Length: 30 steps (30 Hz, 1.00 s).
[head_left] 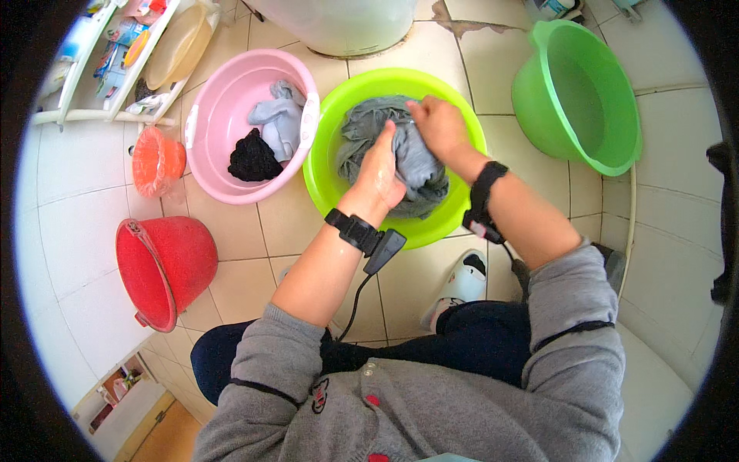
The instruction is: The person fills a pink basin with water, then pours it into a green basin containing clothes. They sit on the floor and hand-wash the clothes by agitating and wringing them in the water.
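Note:
A bright green plastic basin (398, 234) stands on the tiled floor before me, with wet grey cloth (369, 124) bunched inside it. Both my hands are over this basin. My left hand (378, 176) presses against a raised fold of the cloth, thumb up, its fingers largely hidden. My right hand (441, 124) grips the same fold from the upper right, knuckles bent. Left of it, a pink basin (211, 130) holds a light grey-blue cloth (280, 121) and a black knitted cloth (254, 157).
A deeper green tub (531, 110) stands tilted at the right. On the left are a red bucket (196, 263), a small orange lined bin (159, 161) and a white shelf rack (86, 115) with packets. A large translucent container (346, 23) stands behind the basins.

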Available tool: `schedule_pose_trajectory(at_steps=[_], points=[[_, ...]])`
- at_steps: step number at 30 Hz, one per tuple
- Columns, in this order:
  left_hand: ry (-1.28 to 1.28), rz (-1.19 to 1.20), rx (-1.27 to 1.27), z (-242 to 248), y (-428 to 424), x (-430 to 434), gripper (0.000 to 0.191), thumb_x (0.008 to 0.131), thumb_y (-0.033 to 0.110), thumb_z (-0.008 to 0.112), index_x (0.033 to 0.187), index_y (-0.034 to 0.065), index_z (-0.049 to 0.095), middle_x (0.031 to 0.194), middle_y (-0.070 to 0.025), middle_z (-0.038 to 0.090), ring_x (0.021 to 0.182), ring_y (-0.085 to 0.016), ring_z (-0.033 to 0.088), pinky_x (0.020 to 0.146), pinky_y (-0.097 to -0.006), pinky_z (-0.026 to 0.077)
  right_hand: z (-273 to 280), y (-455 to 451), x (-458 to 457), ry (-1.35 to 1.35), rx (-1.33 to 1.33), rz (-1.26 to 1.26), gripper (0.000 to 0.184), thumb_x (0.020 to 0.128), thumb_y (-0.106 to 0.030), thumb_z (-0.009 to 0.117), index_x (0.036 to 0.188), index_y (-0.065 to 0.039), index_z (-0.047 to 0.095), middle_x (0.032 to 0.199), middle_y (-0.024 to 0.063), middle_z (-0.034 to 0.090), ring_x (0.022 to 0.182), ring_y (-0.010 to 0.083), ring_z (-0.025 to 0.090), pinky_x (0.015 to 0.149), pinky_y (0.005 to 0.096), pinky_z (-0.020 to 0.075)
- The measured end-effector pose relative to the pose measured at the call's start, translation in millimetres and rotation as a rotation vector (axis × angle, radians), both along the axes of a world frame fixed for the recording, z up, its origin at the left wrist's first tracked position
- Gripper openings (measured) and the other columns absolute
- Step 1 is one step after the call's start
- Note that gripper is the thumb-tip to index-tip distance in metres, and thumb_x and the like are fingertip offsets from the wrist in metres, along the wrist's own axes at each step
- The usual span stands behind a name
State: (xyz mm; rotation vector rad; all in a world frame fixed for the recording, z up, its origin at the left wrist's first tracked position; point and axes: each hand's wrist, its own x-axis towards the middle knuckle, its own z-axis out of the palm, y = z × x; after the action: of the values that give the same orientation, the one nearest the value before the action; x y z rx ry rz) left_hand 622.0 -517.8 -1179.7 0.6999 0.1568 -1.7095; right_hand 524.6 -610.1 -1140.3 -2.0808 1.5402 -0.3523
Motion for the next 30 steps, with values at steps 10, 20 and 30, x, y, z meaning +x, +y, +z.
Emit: schedule_pose_trajectory(at_steps=[10, 20, 30], points=[[-0.476, -0.024, -0.107, 0, -6, 35, 0.031, 0.099, 0.03, 0.062, 0.114, 0.0033, 0.061, 0.109, -0.0064, 0.067, 0.1, -0.019, 0.064, 0.093, -0.0343, 0.05, -2, -34, -38, -0.106, 0.721, 0.493, 0.038, 0.091, -0.035, 0.066, 0.103, 0.001, 0.069, 0.088, 0.0064, 0.068, 0.082, 0.0137, 0.06, 0.079, 0.0289, 0.0485], [-1.33, -0.617, -0.11, -21, 16, 44, 0.031, 0.093, 0.03, 0.07, 0.102, 0.0009, 0.064, 0.094, -0.0042, 0.065, 0.088, -0.013, 0.058, 0.081, -0.0296, 0.047, 9, -51, -39, -0.677, 0.503, -0.05, 0.019, 0.087, -0.016, 0.061, 0.099, -0.003, 0.068, 0.079, 0.0022, 0.065, 0.072, 0.0118, 0.059, 0.066, 0.0297, 0.0492], [0.295, 0.04, -0.601, -6, -5, 17, 0.045, 0.101, 0.055, 0.045, 0.107, 0.013, 0.059, 0.106, -0.0052, 0.065, 0.104, -0.02, 0.062, 0.096, -0.0409, 0.05, 30, 13, 33, -0.063, -0.013, 0.179, 0.029, 0.087, -0.035, 0.061, 0.092, -0.007, 0.07, 0.076, 0.0208, 0.069, 0.071, 0.0393, 0.068, 0.069, 0.0487, 0.0549]])
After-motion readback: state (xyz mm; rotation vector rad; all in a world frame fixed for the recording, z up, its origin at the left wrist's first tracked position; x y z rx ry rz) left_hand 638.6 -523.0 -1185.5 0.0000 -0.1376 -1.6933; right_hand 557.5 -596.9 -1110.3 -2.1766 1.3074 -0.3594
